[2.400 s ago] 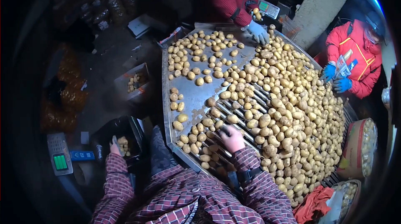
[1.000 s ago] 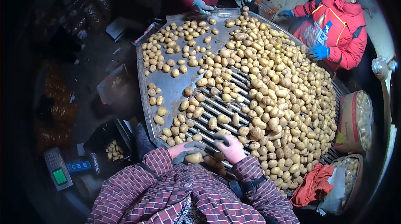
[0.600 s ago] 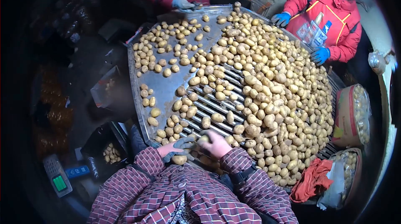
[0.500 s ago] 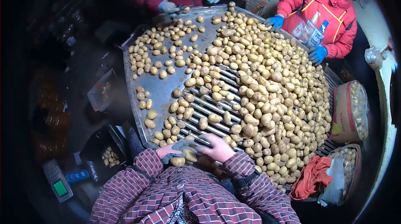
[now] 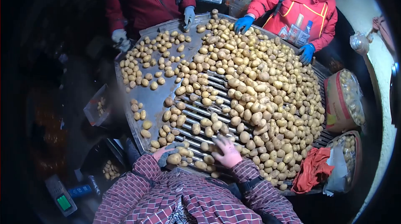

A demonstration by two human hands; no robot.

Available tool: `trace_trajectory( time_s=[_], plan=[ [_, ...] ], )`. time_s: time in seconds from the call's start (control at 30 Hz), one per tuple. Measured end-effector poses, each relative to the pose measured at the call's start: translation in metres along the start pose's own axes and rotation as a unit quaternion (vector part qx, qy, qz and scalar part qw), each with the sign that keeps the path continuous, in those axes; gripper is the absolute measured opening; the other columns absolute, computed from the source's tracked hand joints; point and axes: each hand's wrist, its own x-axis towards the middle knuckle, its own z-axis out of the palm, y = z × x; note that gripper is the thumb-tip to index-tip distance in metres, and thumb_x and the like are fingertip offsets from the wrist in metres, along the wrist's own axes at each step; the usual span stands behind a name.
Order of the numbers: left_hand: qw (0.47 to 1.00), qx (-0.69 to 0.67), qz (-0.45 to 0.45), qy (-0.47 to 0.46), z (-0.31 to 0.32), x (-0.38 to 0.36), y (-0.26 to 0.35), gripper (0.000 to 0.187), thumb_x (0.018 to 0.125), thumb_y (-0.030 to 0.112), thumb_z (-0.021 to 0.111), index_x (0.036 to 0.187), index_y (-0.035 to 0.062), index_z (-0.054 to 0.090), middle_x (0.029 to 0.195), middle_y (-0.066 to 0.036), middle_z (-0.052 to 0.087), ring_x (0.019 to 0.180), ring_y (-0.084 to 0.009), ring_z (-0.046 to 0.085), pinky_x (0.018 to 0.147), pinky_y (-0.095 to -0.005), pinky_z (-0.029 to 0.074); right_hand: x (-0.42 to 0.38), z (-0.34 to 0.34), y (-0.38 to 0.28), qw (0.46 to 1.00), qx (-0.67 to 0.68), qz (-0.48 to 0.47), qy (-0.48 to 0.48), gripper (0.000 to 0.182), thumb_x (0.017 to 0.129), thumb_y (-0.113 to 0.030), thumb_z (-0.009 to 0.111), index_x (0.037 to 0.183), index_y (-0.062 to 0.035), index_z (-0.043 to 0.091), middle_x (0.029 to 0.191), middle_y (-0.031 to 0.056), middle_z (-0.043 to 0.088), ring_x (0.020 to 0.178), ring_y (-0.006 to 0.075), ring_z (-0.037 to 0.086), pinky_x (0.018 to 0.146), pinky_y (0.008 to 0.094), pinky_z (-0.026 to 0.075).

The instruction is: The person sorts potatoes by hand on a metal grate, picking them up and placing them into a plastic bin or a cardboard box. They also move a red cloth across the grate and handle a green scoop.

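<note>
Near the front-left edge of the sorting table, my left hand [image 5: 166, 154] wears a grey glove and is closed around a potato [image 5: 173, 158]. To its right, my right hand [image 5: 227, 152] has its fingers spread low over the metal bars [image 5: 195, 118], touching or just above the potatoes there; the exact contact is hard to make out. Several loose potatoes [image 5: 200, 165] lie between my two hands. A large heap of potatoes [image 5: 267, 98] covers the right side of the table.
Smaller potatoes lie on the flat metal sheet [image 5: 146, 92] at the left. Across the table, one person [image 5: 150, 2] wears grey gloves and another [image 5: 292, 11] blue ones. At the right stand a filled potato bag [image 5: 334, 103] and a red cloth [image 5: 312, 169]. A scale [image 5: 61, 195] sits lower left.
My right hand has moved right, away from my left, and its fingers have spread. My left hand has shifted slightly left. The grey-gloved person's hands have moved left. The whole view has shifted a little.
</note>
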Motion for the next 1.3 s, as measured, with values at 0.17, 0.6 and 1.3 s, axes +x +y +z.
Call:
trace_trajectory(
  time_s=[0.17, 0.6, 1.3],
  plan=[
    [1.000, -0.019, -0.015, 0.011, -0.005, -0.002, -0.003, 0.046, 0.097, 0.016, 0.042, 0.139, 0.0025, 0.028, 0.129, -0.018, 0.048, 0.109, -0.0309, 0.058, 0.092, -0.0388, 0.050, 0.008, -0.042, 0.032, 0.972, -0.042, 0.048, 0.227, 0.035, 0.076, -0.021, 0.065, 0.108, -0.0070, 0.061, 0.099, 0.0155, 0.063, 0.094, 0.0319, 0.058, 0.086, 0.0419, 0.046],
    [0.950, 0.296, 0.089, -0.034, -0.003, 0.000, 0.002, 0.040, 0.091, 0.010, 0.053, 0.129, -0.0012, 0.045, 0.122, -0.012, 0.052, 0.109, -0.0210, 0.056, 0.094, -0.0328, 0.046, 0.021, -0.028, 0.062, 0.980, 0.103, 0.160, 0.061, 0.061, 0.070, -0.029, 0.074, 0.123, -0.0082, 0.052, 0.115, 0.0155, 0.059, 0.107, 0.0257, 0.058, 0.091, 0.0358, 0.046],
    [0.999, 0.033, -0.014, 0.021, 0.025, -0.001, 0.024, 0.034, 0.091, 0.012, 0.054, 0.123, 0.0014, 0.046, 0.116, -0.014, 0.055, 0.103, -0.0247, 0.059, 0.087, -0.0362, 0.052, -0.031, -0.109, 0.065, 0.909, 0.311, 0.252, 0.115, 0.025, 0.078, -0.017, 0.062, 0.099, -0.0049, 0.064, 0.088, 0.0095, 0.064, 0.084, 0.0202, 0.063, 0.077, 0.0333, 0.051]
  ],
)
